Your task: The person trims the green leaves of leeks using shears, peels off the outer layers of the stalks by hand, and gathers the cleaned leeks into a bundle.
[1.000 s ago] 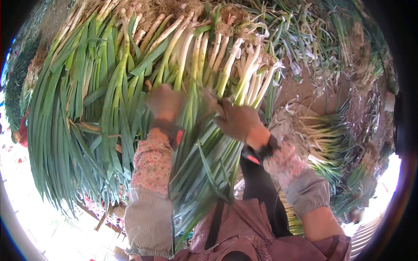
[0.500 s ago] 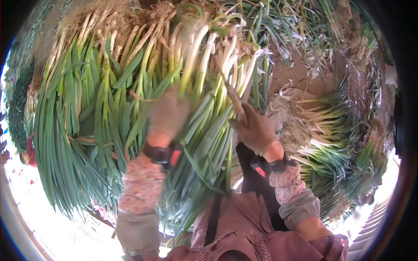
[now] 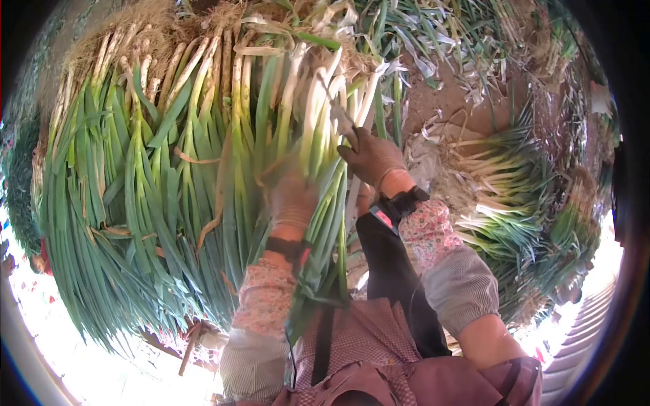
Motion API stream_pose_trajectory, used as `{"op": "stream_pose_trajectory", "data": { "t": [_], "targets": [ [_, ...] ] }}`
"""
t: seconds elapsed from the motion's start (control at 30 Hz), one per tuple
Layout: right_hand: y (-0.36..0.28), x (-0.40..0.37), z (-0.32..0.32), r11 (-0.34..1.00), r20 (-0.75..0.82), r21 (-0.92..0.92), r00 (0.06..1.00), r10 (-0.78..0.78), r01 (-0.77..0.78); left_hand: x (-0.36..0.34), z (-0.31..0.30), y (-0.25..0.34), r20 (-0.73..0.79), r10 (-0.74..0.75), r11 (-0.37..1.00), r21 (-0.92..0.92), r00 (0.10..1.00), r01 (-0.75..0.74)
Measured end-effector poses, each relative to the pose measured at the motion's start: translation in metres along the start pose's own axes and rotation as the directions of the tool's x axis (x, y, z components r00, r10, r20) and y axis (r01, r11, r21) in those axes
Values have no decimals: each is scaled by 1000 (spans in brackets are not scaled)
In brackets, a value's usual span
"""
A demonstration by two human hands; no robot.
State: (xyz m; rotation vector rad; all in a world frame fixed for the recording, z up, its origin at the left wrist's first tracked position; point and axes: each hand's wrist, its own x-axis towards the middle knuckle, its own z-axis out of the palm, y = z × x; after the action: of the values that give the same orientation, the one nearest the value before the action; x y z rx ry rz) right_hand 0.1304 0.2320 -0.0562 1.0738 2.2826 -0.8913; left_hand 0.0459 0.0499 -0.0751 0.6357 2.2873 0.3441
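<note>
A thick row of green onions (image 3: 183,162) lies in front of me, white stems and roots away from me, leaves towards me. My left hand (image 3: 294,199), gloved and blurred by motion, is closed round some green onions at the right end of the row, where the white stalks pass into green. In my right hand (image 3: 376,161), also gloved, is a knife (image 3: 340,115) with a thin blade. The blade points up and left, over the white stems of the onions near my left hand. The fingers of my right hand wrap round its handle.
A smaller pile of green onions (image 3: 508,196) lies to the right, beside a muddy clump (image 3: 433,169). Loose leaves and peelings (image 3: 433,40) cover the brown ground (image 3: 474,101) at the upper right. My dark trouser leg (image 3: 389,264) is close below my right hand.
My left hand has moved right and a little towards me, and the stalks by it are now bunched closer to the knife. My right hand has shifted up and left with the knife.
</note>
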Motion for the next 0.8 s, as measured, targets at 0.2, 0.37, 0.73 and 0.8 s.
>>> {"op": "stream_pose_trajectory", "data": {
  "t": [0.2,0.37,0.73,0.8],
  "targets": [
    [7,-25,5,984,83,-109,988,-131,139,23,8,36,-161,134,990,61,978,-125],
    [-2,-54,-1,960,121,-143,967,-225,241,37,-39,22,-184,62,948,319,981,0],
    [-57,-57,11,977,231,31,950,-211,210,79,-93,-51,-294,-170,961,164,940,225],
    [-65,-59,11,966,226,63,940,-258,250,73,-93,-50,-322,-187,964,124,928,237]
  ]
}}
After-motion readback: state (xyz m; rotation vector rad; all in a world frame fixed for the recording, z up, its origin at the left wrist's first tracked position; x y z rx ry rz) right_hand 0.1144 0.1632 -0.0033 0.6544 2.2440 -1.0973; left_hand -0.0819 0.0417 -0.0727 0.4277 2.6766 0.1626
